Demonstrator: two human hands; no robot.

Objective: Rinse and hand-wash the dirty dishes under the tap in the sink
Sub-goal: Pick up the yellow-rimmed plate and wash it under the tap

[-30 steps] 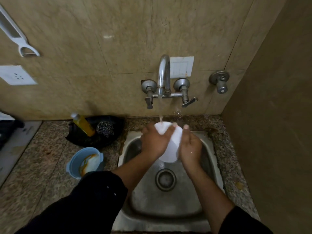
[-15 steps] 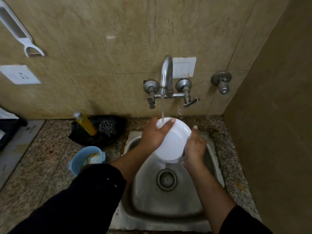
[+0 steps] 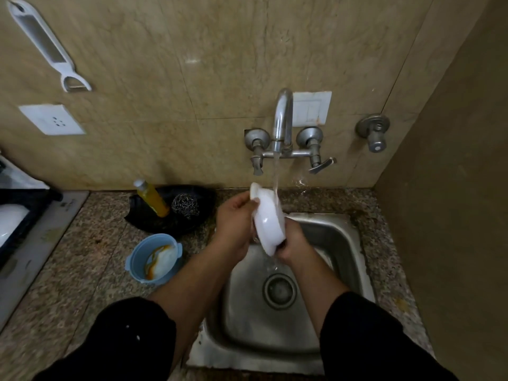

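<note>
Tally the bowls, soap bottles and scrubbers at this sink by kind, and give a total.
Bowls: 2 (white bowl under the running water, blue bowl on the counter)
Soap bottles: 1 (yellow soap bottle)
Scrubbers: 1 (steel scrubber)
Total: 4

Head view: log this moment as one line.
step: rinse | bowl: on edge under running tap, over sink | left hand: holds bowl | right hand: holds bowl

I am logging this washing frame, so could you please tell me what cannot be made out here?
Head view only.
White bowl: held edge-on, so its inside is hidden.
Left hand and right hand: fingertips partly hidden by the bowl.
Blue bowl: orange-streaked contents too small to identify.
Dark object at the left: cut off by the frame edge.
</note>
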